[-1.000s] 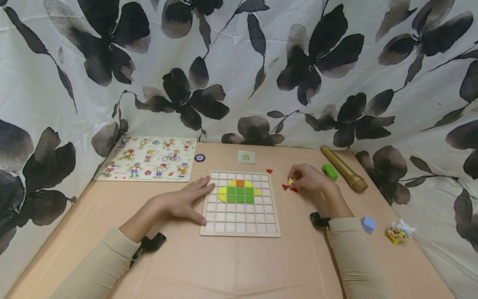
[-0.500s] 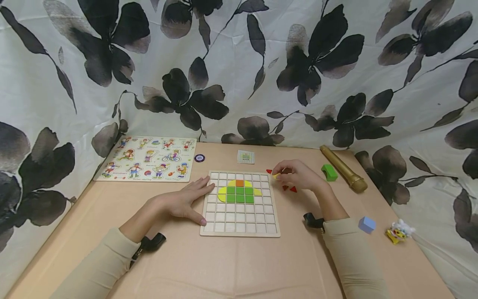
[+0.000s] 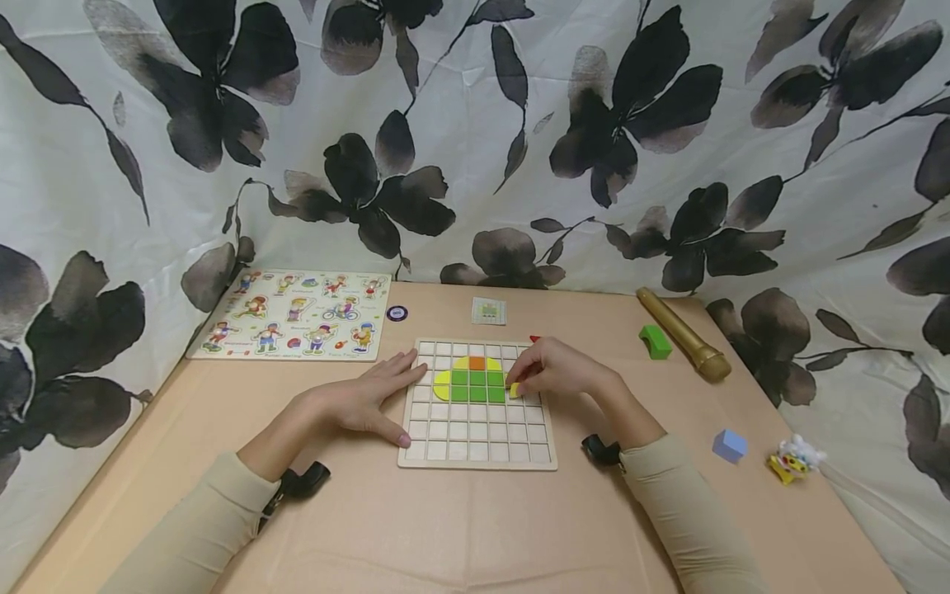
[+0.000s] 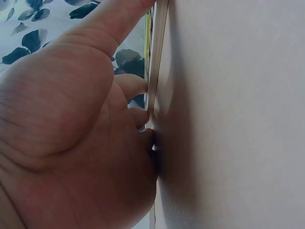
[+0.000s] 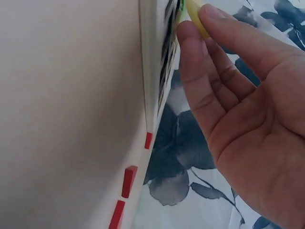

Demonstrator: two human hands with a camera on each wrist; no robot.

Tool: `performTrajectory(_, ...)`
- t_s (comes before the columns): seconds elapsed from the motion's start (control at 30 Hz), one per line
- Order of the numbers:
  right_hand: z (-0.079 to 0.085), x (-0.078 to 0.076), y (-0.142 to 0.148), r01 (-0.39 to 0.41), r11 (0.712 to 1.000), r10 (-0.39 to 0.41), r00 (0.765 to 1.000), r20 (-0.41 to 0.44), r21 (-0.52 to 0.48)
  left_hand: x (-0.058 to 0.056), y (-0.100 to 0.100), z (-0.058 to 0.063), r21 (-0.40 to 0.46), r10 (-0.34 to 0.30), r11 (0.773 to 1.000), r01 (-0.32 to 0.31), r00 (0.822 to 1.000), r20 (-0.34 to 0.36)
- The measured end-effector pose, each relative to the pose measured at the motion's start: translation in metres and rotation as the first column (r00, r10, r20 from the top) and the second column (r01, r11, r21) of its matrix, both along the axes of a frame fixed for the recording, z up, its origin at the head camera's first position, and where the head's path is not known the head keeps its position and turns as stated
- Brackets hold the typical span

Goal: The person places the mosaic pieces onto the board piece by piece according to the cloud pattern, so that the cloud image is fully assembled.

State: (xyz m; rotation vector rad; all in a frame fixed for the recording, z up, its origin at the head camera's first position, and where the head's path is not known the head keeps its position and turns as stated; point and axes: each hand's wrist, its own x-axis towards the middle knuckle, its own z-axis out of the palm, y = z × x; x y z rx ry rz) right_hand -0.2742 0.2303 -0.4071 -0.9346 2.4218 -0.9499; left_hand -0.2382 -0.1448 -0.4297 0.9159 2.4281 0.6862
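A white gridded board (image 3: 467,454) lies on the table, with green tiles (image 3: 478,386), an orange tile (image 3: 477,363) and several yellow tiles (image 3: 441,386) set in its upper cells. My left hand (image 3: 371,398) rests with extended fingers on the board's left edge; the left wrist view shows its palm beside that edge. Between thumb and fingertips my right hand (image 3: 560,371) pinches a yellow tile (image 5: 197,17), over the cells just right of the green ones. Some of the right-hand cells are hidden behind its fingers.
Red triangular tiles (image 5: 128,181) lie right of the board. A pattern card (image 3: 489,312) and a round dark token (image 3: 397,313) lie behind it. At the left is a picture board (image 3: 297,318); at the right are a gold microphone (image 3: 683,334), green block (image 3: 656,341), blue block (image 3: 730,445) and small toy (image 3: 794,460).
My right hand has carried the yellow tile leftward from beside the red triangles to the board's right part. The left hand stays in place on the board's edge.
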Motion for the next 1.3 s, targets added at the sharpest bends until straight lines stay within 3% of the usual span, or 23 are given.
performTrajectory(0.47,-0.008,-0.002,-0.005,-0.005,0.999,0.005,1.0,-0.003,0.04,0.0,0.0,0.001,-0.003,0.002,1.0,-0.002,1.0,0.0)
performTrajectory(0.83,-0.005,0.001,-0.005,0.009,0.998,-0.008,1.0,-0.021,0.069,-0.001,0.0,-0.001,-0.003,-0.002,1.0,0.002,1.0,-0.005)
performTrajectory(0.97,0.003,-0.001,0.006,0.099,0.994,-0.094,0.989,-0.111,0.035,-0.001,0.0,-0.002,0.001,-0.001,1.0,0.001,1.0,-0.005)
performTrajectory(1.1,0.013,-0.005,0.026,0.226,0.974,-0.228,0.95,-0.212,-0.03,0.0,0.0,-0.002,0.004,0.002,1.0,-0.002,1.0,-0.006)
performTrajectory(1.2,0.018,-0.008,0.043,0.303,0.951,-0.307,0.921,-0.238,-0.055,0.0,-0.001,-0.001,0.002,0.006,1.0,-0.006,1.0,-0.007)
performTrajectory(1.3,0.018,-0.011,0.059,0.346,0.937,-0.349,0.909,-0.227,-0.052,0.001,0.0,-0.001,0.002,0.008,1.0,-0.008,1.0,-0.008)
